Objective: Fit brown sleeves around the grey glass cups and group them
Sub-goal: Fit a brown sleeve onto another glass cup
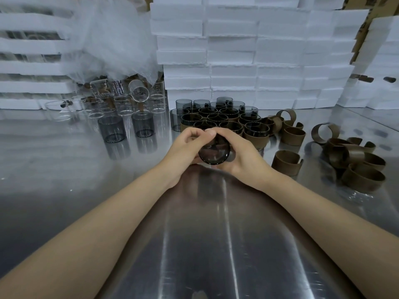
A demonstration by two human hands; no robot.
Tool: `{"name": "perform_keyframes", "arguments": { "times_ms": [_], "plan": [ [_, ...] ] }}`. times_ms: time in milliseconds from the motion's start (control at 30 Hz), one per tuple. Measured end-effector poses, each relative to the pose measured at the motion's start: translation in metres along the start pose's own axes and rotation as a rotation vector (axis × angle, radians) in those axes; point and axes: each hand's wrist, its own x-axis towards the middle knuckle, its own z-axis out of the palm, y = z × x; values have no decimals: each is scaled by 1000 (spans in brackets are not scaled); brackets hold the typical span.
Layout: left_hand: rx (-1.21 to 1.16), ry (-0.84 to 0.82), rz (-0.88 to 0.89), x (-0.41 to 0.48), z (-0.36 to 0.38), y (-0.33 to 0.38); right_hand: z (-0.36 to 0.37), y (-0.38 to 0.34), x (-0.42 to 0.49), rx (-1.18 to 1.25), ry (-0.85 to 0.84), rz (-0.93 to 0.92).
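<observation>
Both hands hold one grey glass cup [214,154] on its side above the steel table, its round base facing me. My left hand [187,147] grips its left side and my right hand [237,152] grips its right side, thumbs meeting on top. Whether a sleeve is on this cup is hidden by the fingers. Just behind stands a tight group of sleeved grey cups [222,119]. Two bare grey cups [111,129] [143,125] stand to the left. Loose brown sleeves [286,162] lie to the right.
Clear glass beakers [121,102] crowd the back left under a crumpled plastic bag [112,39]. White foam boxes [248,50] are stacked along the back. A pile of brown sleeves [358,162] lies at the far right on the steel table [64,169].
</observation>
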Motion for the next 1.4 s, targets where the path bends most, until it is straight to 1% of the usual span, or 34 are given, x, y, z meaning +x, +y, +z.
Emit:
{"name": "perform_keyframes", "arguments": {
  "times_ms": [133,267,467,600,767,833,900,1067,1233,1333,1400],
  "plan": [
    [55,27,-3,2,1,0,1,-2,1,-58,4,-19],
    [186,36,18,3,2,-4,-1,-1,1,-134,-14,-21],
    [243,41,45,3,3,-7,2,-2,0,-130,-4,-11],
    [254,38,73,3,6,-10,1,-3,0,-139,7,30],
    [297,9,101,4,6,-12,1,-4,2,-111,62,131],
    [300,-9,113,5,6,-13,1,-3,3,-63,88,178],
    [283,-20,120,5,5,-14,1,0,3,36,111,223],
    [176,-52,100,5,3,-14,-2,7,4,197,139,289],
    [96,-111,99,4,0,-9,-6,10,5,249,126,311],
    [50,-43,44,3,1,-7,-6,8,4,321,137,351],
    [95,-14,50,3,0,-6,-6,5,4,487,152,408]
  ]
}}
